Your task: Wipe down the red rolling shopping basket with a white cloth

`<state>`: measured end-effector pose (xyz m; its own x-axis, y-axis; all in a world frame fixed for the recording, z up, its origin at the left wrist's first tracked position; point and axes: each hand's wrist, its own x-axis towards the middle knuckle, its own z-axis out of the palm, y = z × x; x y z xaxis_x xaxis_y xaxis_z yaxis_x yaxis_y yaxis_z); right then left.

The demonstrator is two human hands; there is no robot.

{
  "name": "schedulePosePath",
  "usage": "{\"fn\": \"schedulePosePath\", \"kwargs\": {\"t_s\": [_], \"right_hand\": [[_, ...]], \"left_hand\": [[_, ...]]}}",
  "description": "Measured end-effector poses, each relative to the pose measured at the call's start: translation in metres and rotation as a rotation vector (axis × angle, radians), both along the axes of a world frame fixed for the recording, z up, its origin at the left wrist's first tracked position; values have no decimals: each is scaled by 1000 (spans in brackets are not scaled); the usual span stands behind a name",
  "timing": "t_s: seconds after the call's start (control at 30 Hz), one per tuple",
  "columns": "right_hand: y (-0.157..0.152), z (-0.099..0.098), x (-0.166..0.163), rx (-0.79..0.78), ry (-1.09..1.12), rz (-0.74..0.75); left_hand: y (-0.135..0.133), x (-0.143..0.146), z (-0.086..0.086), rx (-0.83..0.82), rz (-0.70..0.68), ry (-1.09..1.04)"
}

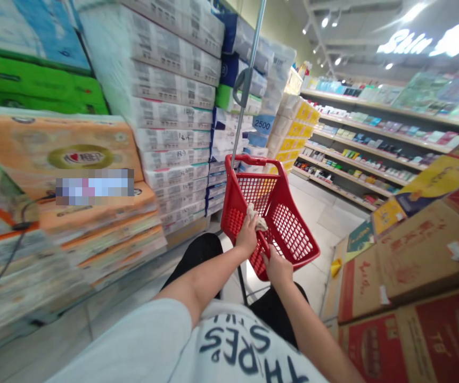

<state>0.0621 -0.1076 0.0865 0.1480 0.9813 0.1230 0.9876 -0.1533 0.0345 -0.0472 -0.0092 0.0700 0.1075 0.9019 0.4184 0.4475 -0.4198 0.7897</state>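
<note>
In front of my knees stands a red plastic shopping basket with perforated walls, tilted in my view. My left hand presses a crumpled pale cloth against the basket's near rim, its fingers curled around the cloth. Close beside it, my right hand is wrapped around the red bar at the near edge. A metal pole with a grey clip rises from the basket's far left corner. The inside of the basket shows only in part, through and past my hands.
Stacked tissue packs line the left, with a cable hanging over them. Tall wrapped packs stand behind. Cardboard boxes crowd the right. Stocked shelves fill the back, beyond a tiled floor.
</note>
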Motion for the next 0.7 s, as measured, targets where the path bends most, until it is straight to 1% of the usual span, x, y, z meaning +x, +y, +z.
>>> {"fn": "schedulePosePath", "kwargs": {"t_s": [0.07, 0.13, 0.3, 0.47, 0.6, 0.7], "right_hand": [[0, 0, -4, -16, -6, 10], [0, 0, -4, -23, -15, 15], [-7, -3, 6, -7, -45, 13], [-27, -12, 18, 21, -71, 14], [-41, -18, 24, 52, -87, 4], [-46, -18, 25, 45, -100, -12]], "left_hand": [[4, 0, 5, -66, 75, -37], [4, 3, 8, -107, 104, -48], [-19, 9, 2, -96, -22, 38], [-44, 11, -4, -40, -71, 76], [-52, 15, -3, -8, -108, 107], [-53, 17, 2, 9, -151, 123]]}}
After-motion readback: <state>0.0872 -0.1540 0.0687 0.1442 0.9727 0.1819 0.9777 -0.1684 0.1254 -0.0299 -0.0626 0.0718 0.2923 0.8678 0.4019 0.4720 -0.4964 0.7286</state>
